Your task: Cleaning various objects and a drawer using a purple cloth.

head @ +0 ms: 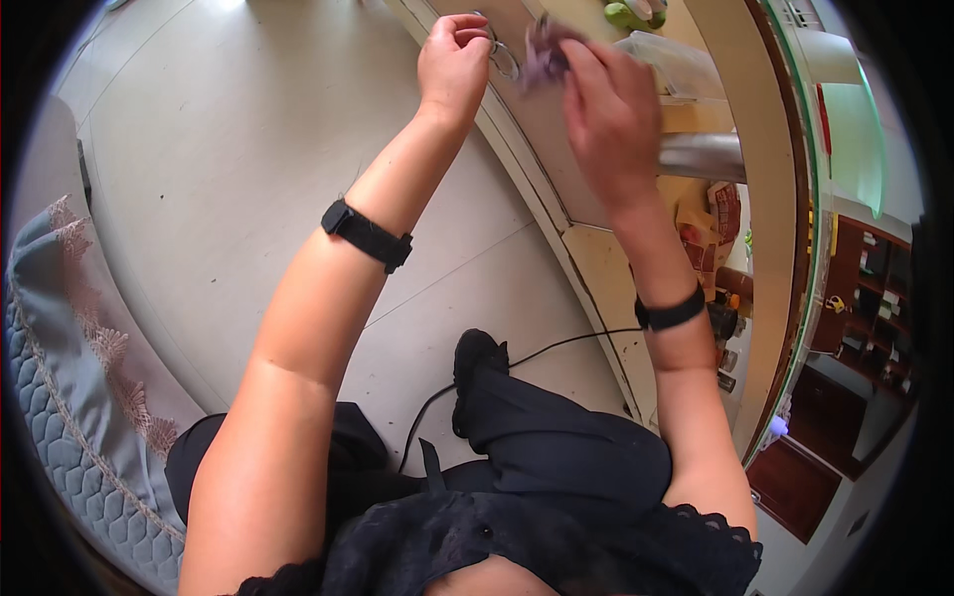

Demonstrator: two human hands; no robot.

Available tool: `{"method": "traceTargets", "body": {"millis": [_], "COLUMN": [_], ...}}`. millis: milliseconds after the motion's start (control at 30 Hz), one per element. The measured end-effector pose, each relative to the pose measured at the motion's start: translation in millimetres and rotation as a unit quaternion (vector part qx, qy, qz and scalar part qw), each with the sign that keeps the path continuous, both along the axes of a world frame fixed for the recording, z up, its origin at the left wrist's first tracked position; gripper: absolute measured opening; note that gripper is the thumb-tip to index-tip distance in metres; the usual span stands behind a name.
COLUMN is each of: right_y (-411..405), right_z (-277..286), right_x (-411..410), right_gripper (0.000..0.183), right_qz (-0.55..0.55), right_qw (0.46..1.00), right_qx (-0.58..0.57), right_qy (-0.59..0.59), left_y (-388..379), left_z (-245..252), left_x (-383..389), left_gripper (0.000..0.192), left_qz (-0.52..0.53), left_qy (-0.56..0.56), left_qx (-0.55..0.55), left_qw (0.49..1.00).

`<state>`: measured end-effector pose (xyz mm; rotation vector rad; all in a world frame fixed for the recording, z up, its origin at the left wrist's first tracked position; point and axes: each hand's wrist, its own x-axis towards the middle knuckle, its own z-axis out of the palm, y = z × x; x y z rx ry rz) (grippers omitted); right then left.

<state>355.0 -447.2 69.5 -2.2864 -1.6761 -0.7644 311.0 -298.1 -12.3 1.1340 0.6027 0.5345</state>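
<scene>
My left hand is closed around one side of a pair of eyeglasses, and a round lens sticks out to its right. Close to that lens, my right hand pinches a crumpled purplish-grey cloth. The right hand and the cloth are motion-blurred. A small gap shows between the cloth and the lens. Both hands are raised at the top of the view, beside an open-fronted cabinet. Black straps circle both forearms.
Along the right stands a cabinet with a glass top edge; it holds a clear plastic box, packets and small jars. A black cable crosses the tiled floor by my foot. At left is a quilted blue cover.
</scene>
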Motion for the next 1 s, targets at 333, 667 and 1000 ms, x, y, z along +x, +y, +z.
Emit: {"method": "traceTargets", "body": {"millis": [333, 667, 1000], "right_y": [-119.9, -191.2, -195.5], "right_z": [-8.1, -3.2, -33.5], "right_x": [-45.9, -16.0, 66.8], "right_gripper": [0.038, 0.037, 0.039], "right_qz": [-0.147, -0.235, -0.211], "right_qw": [0.978, 0.959, 0.933], "right_qx": [-0.141, 0.001, 0.059], "right_qy": [-0.035, 0.156, 0.285], "left_y": [3.8, -29.8, -65.7], "left_z": [26.7, 28.1, 24.3], "left_x": [-6.0, -11.3, -23.9], "left_gripper": [0.018, 0.015, 0.03], "left_qz": [0.067, 0.027, -0.112], "left_qy": [-0.098, -0.108, -0.085], "left_qx": [0.173, 0.226, 0.567], "left_qw": [0.978, 0.968, 0.812]}}
